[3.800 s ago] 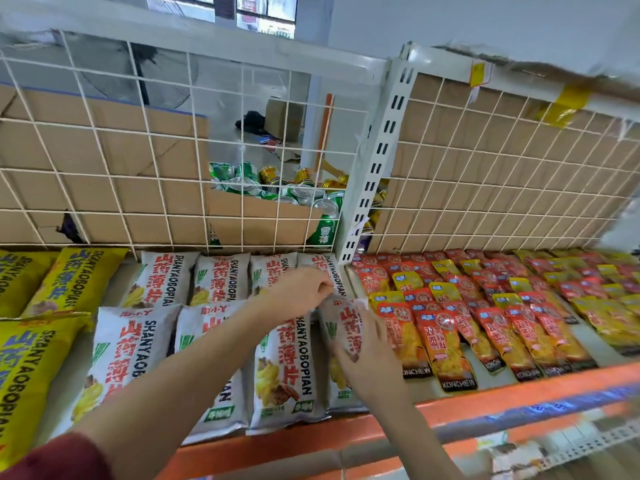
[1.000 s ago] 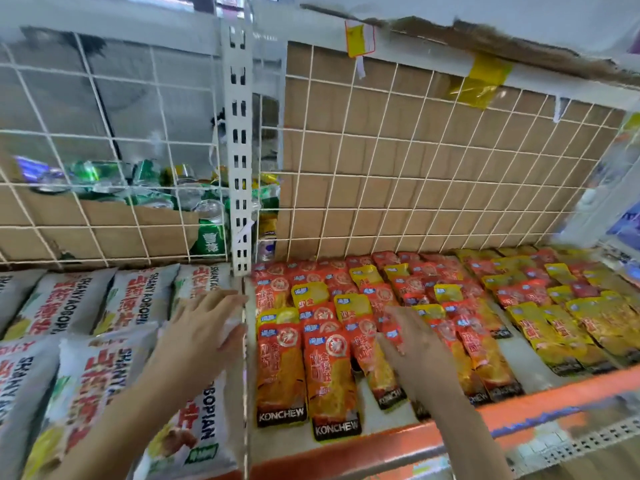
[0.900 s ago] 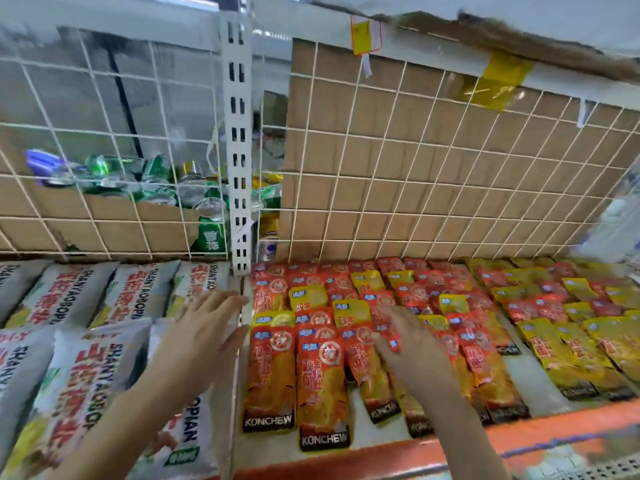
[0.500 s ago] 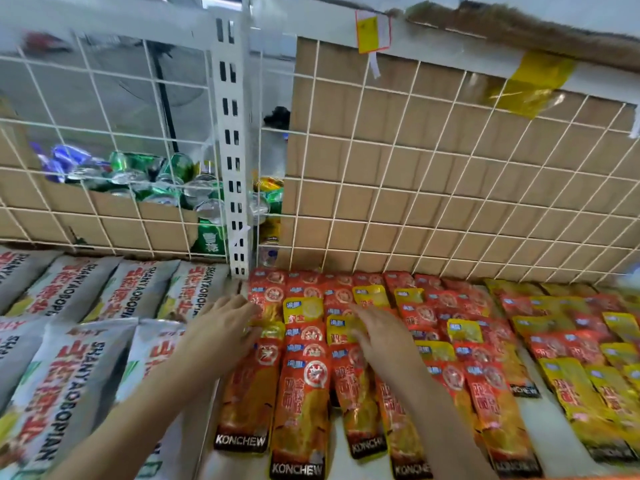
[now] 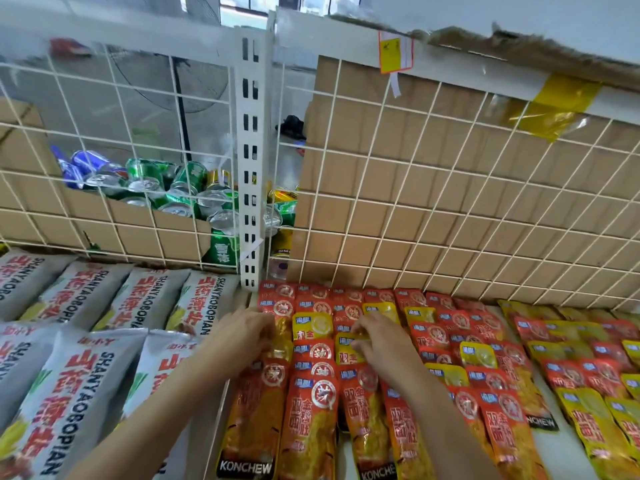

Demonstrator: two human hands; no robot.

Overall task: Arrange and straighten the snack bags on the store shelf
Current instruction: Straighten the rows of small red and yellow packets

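Observation:
Red and yellow Konchew snack bags (image 5: 313, 407) lie in overlapping rows on the right shelf section. White Shanyaobopian bags (image 5: 86, 382) fill the left section. My left hand (image 5: 247, 332) rests on the leftmost column of red bags, fingers curled onto a bag there. My right hand (image 5: 379, 339) presses on a yellow bag (image 5: 346, 351) in the third column, fingertips touching its top edge. Whether either hand grips a bag or only pushes on it cannot be made out.
A white slotted upright post (image 5: 250, 168) divides the two sections. White wire grid (image 5: 450, 209) backed with cardboard closes the back. Drink cans (image 5: 180, 192) lie in a box behind the grid. More yellow bags (image 5: 595, 420) lie far right.
The view has shifted from the white bags to the red and yellow ones. Both hands have moved forward up the columns, the left hand leaving the white bags for the leftmost red column.

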